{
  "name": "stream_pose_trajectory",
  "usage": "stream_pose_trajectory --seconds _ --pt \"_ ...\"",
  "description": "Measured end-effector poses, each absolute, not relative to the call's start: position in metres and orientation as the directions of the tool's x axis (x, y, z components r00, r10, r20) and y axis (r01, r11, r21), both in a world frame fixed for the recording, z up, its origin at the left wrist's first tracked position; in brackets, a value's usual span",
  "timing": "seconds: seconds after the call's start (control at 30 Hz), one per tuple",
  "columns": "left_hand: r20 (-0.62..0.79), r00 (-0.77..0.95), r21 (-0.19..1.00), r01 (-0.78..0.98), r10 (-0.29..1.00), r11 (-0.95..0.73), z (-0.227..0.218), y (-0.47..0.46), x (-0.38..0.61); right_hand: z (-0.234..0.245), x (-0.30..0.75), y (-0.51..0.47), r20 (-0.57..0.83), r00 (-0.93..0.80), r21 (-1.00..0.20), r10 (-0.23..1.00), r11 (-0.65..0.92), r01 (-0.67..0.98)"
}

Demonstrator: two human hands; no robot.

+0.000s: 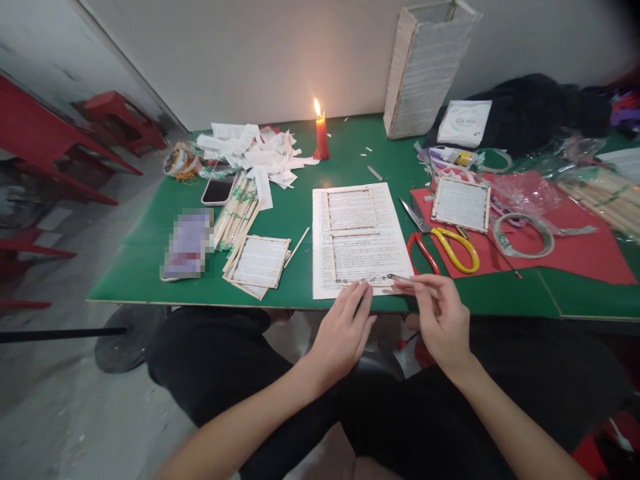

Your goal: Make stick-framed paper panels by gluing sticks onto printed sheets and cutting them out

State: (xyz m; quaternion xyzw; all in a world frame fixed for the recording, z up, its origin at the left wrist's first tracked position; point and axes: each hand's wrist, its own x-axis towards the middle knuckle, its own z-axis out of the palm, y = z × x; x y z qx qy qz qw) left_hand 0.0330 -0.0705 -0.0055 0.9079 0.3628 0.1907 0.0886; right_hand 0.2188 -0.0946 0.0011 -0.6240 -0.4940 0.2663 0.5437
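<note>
My right hand (444,321) pinches a thin, greyish glue stick (401,279) with a blackened tip, held over the lower right of a printed sheet (393,230). The fingers of my left hand (345,327) lie stretched out at the sheet's near edge, by a thin wooden stick (373,285) dotted with dark glue spots. On the sheet's upper half, sticks form a square frame (373,208). Below it, another stick (356,234) runs across and one (333,260) runs down the left side.
A lit red candle (321,137) stands at the back, near paper scraps (270,150). Left are bundled sticks (237,210), paper-covered frames (261,262) and a phone (217,192). Right are scissors (440,247), another frame (461,203) and red paper (590,257). A tall paper-covered box (425,73) stands behind.
</note>
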Motion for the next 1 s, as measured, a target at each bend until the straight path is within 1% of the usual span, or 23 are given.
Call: stream_pose_trajectory --seconds 0.13,0.3,0.43,0.73,1.0 --pt "0.273 0.651 0.285 0.648 0.708 -0.706 -0.0072 -0.0712 0.0309 0.0017 0.2181 -0.0933 0.19 0.396 -0.947 0.898 0.062 0.314" --pt "0.301 0.665 0.202 0.656 0.684 -0.727 -0.0065 -0.0706 0.0291 0.0028 0.2143 -0.0913 0.17 0.411 -0.954 0.896 0.045 0.296" --pt "0.276 0.672 0.166 0.67 0.687 -0.723 -0.0066 -0.0712 0.0294 0.0037 0.2119 -0.0891 0.183 0.395 -0.953 0.9 0.064 0.296" --pt "0.256 0.651 0.194 0.69 0.715 -0.697 -0.0093 -0.0723 0.0299 0.001 0.2115 -0.0886 0.189 0.366 -0.943 0.911 0.065 0.326" --pt "0.268 0.627 0.169 0.717 0.732 -0.676 -0.0141 -0.074 0.0323 -0.0008 0.2121 -0.0879 0.18 0.368 -0.941 0.912 0.051 0.335"
